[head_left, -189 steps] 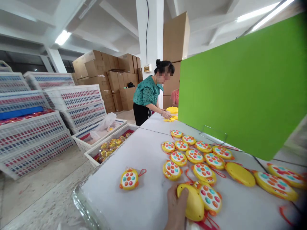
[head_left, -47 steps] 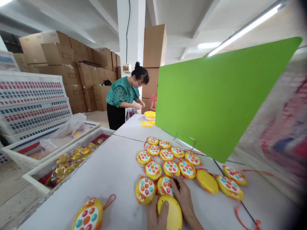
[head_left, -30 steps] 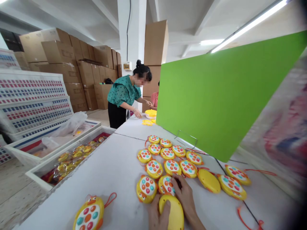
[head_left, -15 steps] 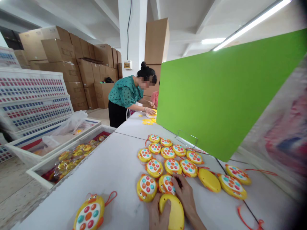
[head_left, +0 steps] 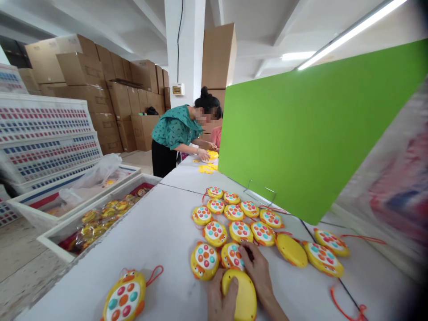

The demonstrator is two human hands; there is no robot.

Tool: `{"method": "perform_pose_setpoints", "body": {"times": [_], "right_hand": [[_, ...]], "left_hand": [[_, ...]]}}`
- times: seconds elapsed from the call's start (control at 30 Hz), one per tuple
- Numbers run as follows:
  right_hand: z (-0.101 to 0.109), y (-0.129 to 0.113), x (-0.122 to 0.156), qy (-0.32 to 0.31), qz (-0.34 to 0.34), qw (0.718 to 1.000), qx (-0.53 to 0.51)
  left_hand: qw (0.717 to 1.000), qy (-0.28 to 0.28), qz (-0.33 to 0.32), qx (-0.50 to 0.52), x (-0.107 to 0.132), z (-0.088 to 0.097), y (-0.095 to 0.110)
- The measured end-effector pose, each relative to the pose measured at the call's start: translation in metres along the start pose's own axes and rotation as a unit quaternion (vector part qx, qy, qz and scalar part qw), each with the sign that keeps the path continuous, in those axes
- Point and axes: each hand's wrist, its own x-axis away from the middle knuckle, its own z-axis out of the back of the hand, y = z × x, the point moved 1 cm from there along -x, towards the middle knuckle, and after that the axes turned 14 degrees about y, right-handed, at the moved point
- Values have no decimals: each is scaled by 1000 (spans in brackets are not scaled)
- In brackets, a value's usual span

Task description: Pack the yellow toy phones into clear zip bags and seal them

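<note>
Both my hands hold a yellow toy (head_left: 243, 298) lying back-up at the table's near edge. My left hand (head_left: 221, 302) grips its left side, thumb on top. My right hand (head_left: 258, 275) lies along its right side, its fingertips touching a face-up toy with coloured buttons (head_left: 231, 256). Several more such yellow toys (head_left: 240, 230) lie in rows just beyond my hands. One toy with a red cord (head_left: 124, 300) lies apart at the near left.
A green board (head_left: 314, 129) stands on a wire stand along the white table (head_left: 160, 236). A person in a teal top (head_left: 174, 131) works at the far end. White crates (head_left: 100, 209) with bagged toys stand left, below stacked cartons.
My hands have stayed on the yellow toy with little movement. The person at the far end has bent lower and reached to the yellow parts on the table.
</note>
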Motion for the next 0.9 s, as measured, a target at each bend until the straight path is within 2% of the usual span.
{"method": "perform_pose_setpoints", "body": {"times": [0.33,0.5,0.8,0.9], "right_hand": [[1,-6,0,3,-6,1000,-7],[3,-8,-1,13,3,1000,-6],[2,-4,0,14,11,1000,-4],[2,-5,0,14,8,1000,-8]], "left_hand": [[1000,-3,15,6,1,0,1],[1000,17,25,3,2,1,7],[999,-21,22,9,1,0,2],[1000,-13,19,1,1,0,-1]]}}
